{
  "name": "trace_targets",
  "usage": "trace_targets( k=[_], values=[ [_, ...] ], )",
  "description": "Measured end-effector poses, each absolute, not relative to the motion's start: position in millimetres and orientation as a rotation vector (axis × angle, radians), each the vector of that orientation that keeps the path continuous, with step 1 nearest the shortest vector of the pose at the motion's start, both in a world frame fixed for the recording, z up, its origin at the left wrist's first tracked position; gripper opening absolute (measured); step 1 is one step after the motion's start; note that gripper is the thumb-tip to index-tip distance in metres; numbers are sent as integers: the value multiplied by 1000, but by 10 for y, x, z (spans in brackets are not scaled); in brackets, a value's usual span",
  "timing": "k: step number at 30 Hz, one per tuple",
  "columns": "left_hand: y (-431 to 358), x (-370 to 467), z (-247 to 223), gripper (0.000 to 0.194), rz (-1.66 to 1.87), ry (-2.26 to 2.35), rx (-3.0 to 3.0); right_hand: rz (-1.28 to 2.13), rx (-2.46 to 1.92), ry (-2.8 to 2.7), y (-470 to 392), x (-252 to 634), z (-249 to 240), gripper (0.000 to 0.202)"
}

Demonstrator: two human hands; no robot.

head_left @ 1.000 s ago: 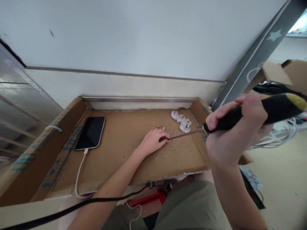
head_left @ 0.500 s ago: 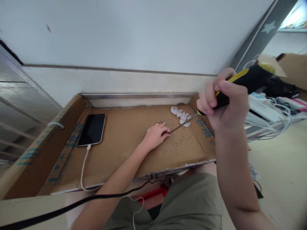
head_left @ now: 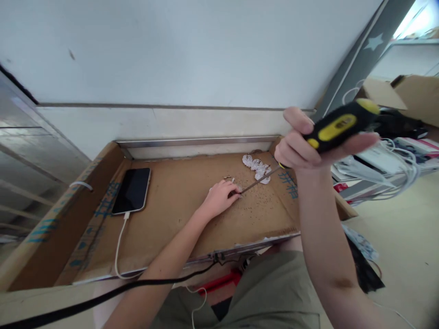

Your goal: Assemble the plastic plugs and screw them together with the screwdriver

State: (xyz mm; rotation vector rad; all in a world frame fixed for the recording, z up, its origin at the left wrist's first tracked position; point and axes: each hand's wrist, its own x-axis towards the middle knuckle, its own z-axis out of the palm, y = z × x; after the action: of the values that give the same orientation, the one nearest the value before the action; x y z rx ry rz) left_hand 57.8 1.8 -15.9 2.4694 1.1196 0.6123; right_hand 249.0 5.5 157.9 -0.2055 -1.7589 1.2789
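Note:
My right hand [head_left: 297, 144] is wrapped round the black and yellow handle of a screwdriver [head_left: 338, 128], its thumb stretched out along the underside. The long thin shaft slants down and left to the fingertips of my left hand [head_left: 222, 197]. That hand rests on the cardboard, fingers bent and closed about a small piece at the screwdriver's tip; most of the piece is hidden. Beside it lie small screws or metal bits [head_left: 227, 177]. Several clear, whitish plastic pieces [head_left: 256, 167] lie in a cluster farther back to the right. Tiny dark specks are scattered around the shaft.
A phone [head_left: 132, 191] with a white charging cable [head_left: 118, 246] lies at the left of the cardboard tray [head_left: 171, 210]. The tray has raised sides and stands against a white wall. A black cable [head_left: 103, 292] crosses in front. White cables [head_left: 401, 169] and boxes stand at right.
My right hand's grip on the screwdriver has changed: the handle has turned, showing its yellow panel, and the thumb is now extended. My left hand stays at the tip.

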Motion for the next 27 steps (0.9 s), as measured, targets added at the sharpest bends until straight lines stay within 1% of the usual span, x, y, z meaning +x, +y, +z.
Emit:
trace_targets(
  k=[2,5,7,10,13,15,17,19,24,27],
  values=[
    [15,575,-155,10,616,1125,2463,1211,-414,-1625,10,2462,1601,57],
    [20,576,-160,10,622,1128,2449,962,-634,-1461,-113,2327,1611,46],
    [29,578,-172,10,622,1123,2444,841,-650,-1358,-201,2193,1590,37],
    [41,583,-185,9,615,1133,2443,866,-569,-1271,-307,2018,1567,33],
    [45,590,-176,9,595,1148,2450,1064,-518,-1342,-332,1965,1600,38],
    [43,595,-160,9,578,1147,2462,1271,-422,-1492,-288,1988,1631,43],
    [41,598,-145,9,569,1142,2478,1403,-297,-1611,-218,2016,1643,48],
    [40,599,-140,10,571,1136,2492,1360,-261,-1630,-157,2021,1631,48],
    [35,592,-159,10,609,1137,2492,1091,-478,-1415,-152,1967,1583,47],
    [31,593,-160,10,605,1158,2485,1073,-508,-1309,-155,1938,1582,50]
  ],
)
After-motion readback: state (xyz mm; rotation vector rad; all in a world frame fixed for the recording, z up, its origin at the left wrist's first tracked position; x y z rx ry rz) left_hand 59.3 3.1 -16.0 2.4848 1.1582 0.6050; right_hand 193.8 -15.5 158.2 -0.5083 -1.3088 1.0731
